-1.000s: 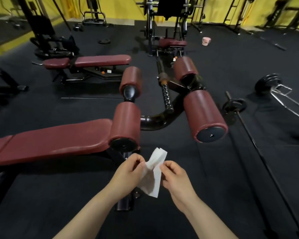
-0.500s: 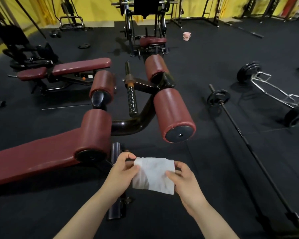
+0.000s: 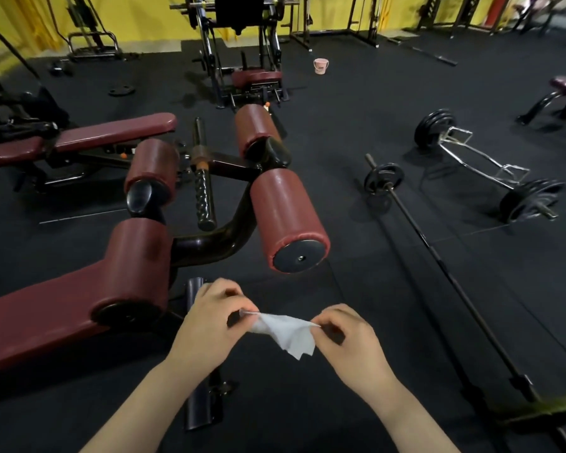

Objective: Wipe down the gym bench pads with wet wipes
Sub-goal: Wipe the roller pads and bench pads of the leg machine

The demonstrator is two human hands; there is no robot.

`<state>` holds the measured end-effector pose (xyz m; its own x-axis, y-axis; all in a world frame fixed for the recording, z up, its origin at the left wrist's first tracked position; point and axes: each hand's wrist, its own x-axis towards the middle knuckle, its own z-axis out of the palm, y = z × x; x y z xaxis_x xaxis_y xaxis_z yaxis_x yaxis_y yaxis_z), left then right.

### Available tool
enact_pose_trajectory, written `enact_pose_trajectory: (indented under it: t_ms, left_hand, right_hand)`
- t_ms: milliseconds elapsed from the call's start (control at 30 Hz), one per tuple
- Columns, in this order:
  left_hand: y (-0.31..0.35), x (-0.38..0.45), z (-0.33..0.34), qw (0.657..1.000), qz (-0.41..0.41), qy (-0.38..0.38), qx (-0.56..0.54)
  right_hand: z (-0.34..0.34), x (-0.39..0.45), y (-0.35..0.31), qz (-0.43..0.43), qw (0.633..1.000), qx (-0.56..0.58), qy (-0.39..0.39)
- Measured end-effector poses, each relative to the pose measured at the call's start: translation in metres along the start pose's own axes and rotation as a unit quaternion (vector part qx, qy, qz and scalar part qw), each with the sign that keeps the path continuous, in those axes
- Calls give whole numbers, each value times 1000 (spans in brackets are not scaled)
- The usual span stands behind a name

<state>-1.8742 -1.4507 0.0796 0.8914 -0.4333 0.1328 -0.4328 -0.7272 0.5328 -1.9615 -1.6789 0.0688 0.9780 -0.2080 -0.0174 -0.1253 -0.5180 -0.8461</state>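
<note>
The wet wipe (image 3: pixel 286 333), which was held spread flat as a sheet half a second ago, is now seen gathered and drooping between the two hands, its upper edge pulled into a line and its loose corners hanging below. It is pinched at one end by the curled fingers of the left hand (image 3: pixel 209 325) and at the other end by the fingertips of the right hand (image 3: pixel 348 341), so both hands are closed on the wipe. The change suggests that the wipe is being refolded or bunched into a pad for wiping; no pad has been touched with it yet, so the cleaning itself is judged not to have begun on this bench. The wipe looks white, thin and limp, creased in several folds, with a ragged lower edge. Just ahead of the left hand and to its left, the long maroon bench pad (image 3: pixel 46 322) is seen, ending in a round roller pad (image 3: pixel 134 269). Ahead of the right hand, a second roller pad (image 3: pixel 285 217) is carried on a curved black frame, with two smaller roller pads farther off. The padding appears smooth and slightly glossy, with no obvious dirt visible.
</note>
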Motion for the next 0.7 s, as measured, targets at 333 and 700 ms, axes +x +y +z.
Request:
enact_pose_trajectory:
  t_ms: [333,700]
  left_hand:
    - [23,0,26,988,-138,-70,-21]
    - [58,-2,19,938,-153,-149,-274]
  right_hand:
    - [31,-6,-12,225,972,61,-4]
    - [27,-3,-19,195,932,304,-10]
